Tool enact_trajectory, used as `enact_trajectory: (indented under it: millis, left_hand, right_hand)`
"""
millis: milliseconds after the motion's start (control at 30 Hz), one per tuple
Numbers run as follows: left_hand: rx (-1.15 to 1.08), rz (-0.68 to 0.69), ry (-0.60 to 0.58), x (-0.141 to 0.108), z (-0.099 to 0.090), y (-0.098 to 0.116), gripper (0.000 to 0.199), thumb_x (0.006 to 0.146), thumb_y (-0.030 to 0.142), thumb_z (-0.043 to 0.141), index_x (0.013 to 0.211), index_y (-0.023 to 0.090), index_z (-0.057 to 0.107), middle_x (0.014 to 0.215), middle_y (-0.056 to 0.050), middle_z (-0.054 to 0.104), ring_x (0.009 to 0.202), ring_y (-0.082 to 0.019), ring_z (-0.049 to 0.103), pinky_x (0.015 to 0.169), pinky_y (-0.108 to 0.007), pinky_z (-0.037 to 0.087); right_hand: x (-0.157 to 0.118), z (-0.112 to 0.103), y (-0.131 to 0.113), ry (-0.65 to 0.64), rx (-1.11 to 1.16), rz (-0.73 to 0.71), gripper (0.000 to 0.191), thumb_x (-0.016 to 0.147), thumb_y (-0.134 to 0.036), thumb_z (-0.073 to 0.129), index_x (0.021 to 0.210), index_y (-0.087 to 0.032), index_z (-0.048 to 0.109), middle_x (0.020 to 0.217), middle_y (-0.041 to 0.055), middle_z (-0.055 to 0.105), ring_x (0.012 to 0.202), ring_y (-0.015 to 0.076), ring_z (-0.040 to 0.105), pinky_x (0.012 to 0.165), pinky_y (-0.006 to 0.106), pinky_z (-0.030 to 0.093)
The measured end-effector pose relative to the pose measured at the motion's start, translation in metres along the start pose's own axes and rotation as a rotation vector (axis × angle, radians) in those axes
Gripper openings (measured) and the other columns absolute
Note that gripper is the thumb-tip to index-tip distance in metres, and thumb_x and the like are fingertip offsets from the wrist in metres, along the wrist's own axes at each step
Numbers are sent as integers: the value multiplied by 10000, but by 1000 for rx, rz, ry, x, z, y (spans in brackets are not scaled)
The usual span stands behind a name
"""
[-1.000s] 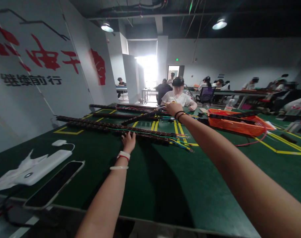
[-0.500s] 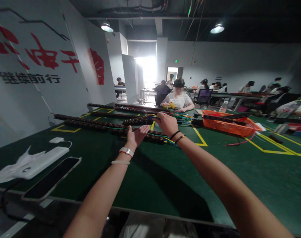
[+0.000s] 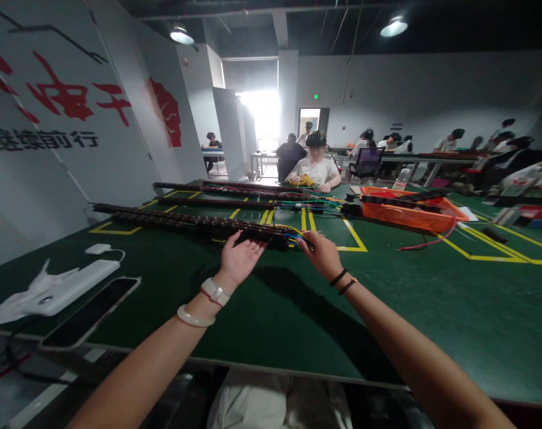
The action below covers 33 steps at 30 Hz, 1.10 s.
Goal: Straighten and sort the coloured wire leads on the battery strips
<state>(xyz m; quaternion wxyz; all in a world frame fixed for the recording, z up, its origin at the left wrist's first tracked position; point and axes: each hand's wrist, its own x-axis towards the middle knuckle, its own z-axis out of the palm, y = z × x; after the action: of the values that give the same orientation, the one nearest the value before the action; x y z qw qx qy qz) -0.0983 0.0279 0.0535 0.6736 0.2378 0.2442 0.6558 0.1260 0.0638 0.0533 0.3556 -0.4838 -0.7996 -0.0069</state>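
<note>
A long dark bundle of wrapped cables runs across the green table from the far left to the middle. My left hand lies palm up with spread fingers against the near side of the bundle's right part. Yellow and blue wires come out of the bundle's right end. My right hand has its fingers closed round these wires. Behind it, a second dark bundle ends in green and blue wires.
An orange bin with dark parts stands at the right. A phone and a white power bank lie at the left. Across the table sits a person with a yellow thing at the hands.
My right hand has come down nearer and to the right with the wires, and the bundle piece now lies along the near one. My left hand has turned palm up under its edge.
</note>
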Motion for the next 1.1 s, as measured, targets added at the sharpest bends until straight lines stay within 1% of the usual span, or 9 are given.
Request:
enact_trajectory:
  millis: [200, 300, 400, 467, 567, 700, 800, 900, 1100]
  left_hand:
    - [11, -34, 121, -38, -25, 0, 416, 820, 341, 465, 1134, 72, 519, 1200, -189, 571, 1176, -257, 526, 1011, -376, 454]
    - [52, -52, 183, -47, -31, 4, 431, 819, 321, 467, 1167, 68, 495, 1211, -202, 564, 1165, -268, 536, 1000, -387, 462]
    - [126, -187, 236, -60, -32, 4, 382, 821, 238, 455, 1165, 77, 491, 1218, -205, 563, 1144, -269, 554, 1002, -393, 452]
    - [183, -366, 182, -75, -30, 3, 374, 829, 213, 439, 1169, 67, 495, 1213, -225, 565, 1137, -282, 558, 1003, -422, 437]
    - [250, -588, 0, -103, -19, 0, 397, 854, 247, 432, 1191, 56, 520, 1201, -222, 581, 1150, -289, 546, 1025, -428, 393]
    - [425, -730, -257, -124, 3, -11, 388, 864, 328, 479, 1136, 75, 591, 1199, -207, 590, 1126, -282, 563, 1017, -384, 380]
    - [510, -762, -345, -117, 14, -25, 373, 860, 368, 483, 1090, 106, 615, 1159, -186, 618, 1074, -269, 595, 990, -381, 397]
    - [537, -788, -402, -96, 20, -44, 364, 853, 369, 481, 1064, 106, 619, 1146, -181, 625, 1070, -253, 596, 995, -374, 389]
    - [596, -853, -530, -52, 33, -84, 337, 843, 343, 455, 988, 107, 645, 1033, -146, 673, 977, -212, 634, 929, -349, 430]
  right_hand:
    - [-19, 22, -4, -183, 146, -56, 283, 937, -417, 418, 912, -195, 593, 846, 33, 644, 754, 160, 581, 622, 222, 352]
    - [-26, 29, -7, -238, 247, -62, 273, 941, -400, 415, 928, -189, 586, 878, 34, 638, 766, 148, 572, 638, 217, 363]
    - [-35, 34, -6, -331, 308, -55, 260, 932, -392, 436, 929, -184, 591, 856, 31, 632, 729, 137, 557, 614, 214, 361]
    - [-40, 36, -3, -398, 328, -65, 261, 920, -393, 462, 893, -177, 605, 809, 24, 625, 687, 127, 541, 587, 210, 351]
    - [-44, 38, 3, -516, 375, -67, 271, 907, -388, 487, 886, -164, 637, 742, 14, 618, 638, 113, 530, 572, 205, 358]
    - [-39, 40, 11, -593, 451, -94, 277, 845, -401, 574, 895, -155, 692, 842, 41, 622, 695, 119, 551, 624, 212, 414]
    - [-35, 40, 19, -646, 529, -41, 317, 812, -423, 598, 937, -151, 702, 861, 49, 637, 703, 131, 561, 613, 219, 433]
    - [-33, 41, 29, -691, 611, 26, 345, 810, -420, 590, 985, -139, 689, 801, 35, 670, 677, 135, 576, 611, 226, 441]
    - [-32, 46, 41, -681, 635, -5, 317, 847, -371, 546, 1014, -136, 677, 900, 54, 687, 795, 165, 612, 723, 263, 473]
